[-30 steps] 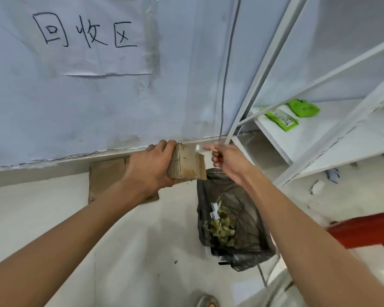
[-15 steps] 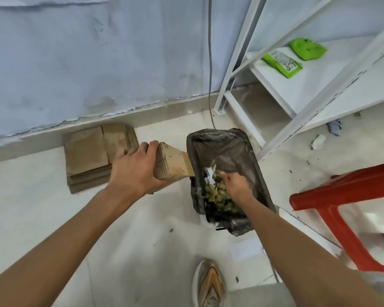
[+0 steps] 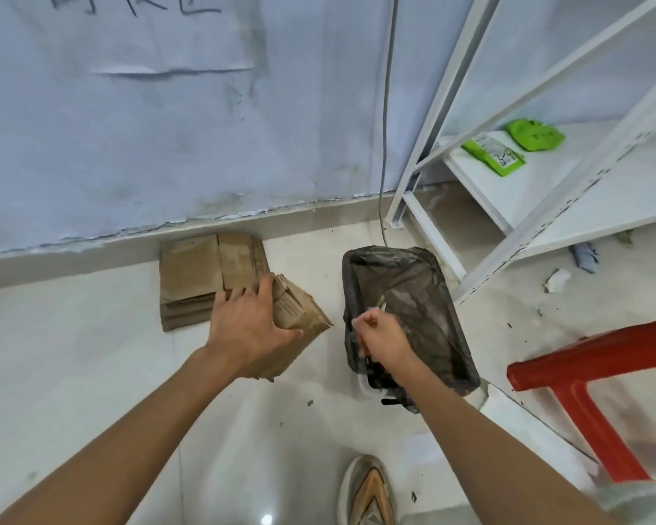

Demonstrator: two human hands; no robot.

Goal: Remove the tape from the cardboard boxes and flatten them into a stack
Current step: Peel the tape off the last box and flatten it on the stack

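Note:
My left hand [image 3: 249, 325] grips a small brown cardboard box [image 3: 298, 316], held tilted above the floor. Behind it a stack of flattened cardboard [image 3: 201, 274] lies on the floor against the wall. My right hand [image 3: 381, 337] hovers over the bin lined with a black bag [image 3: 425, 282], fingers curled, and a thin pale strip [image 3: 380, 303] sticks up at the fingertips. I cannot tell if the strip is pinched or lies in the bin.
A white metal shelf frame [image 3: 481, 206] stands at the right with green packets [image 3: 495, 153] on it. A red stool [image 3: 584, 377] is at the lower right. A grey cable [image 3: 387, 126] hangs down the wall. My shoe [image 3: 368, 490] shows at the bottom.
My right hand went down from beside the box into the bin, then lifted to its near rim. The box in my left hand turned and sank toward the cardboard stack.

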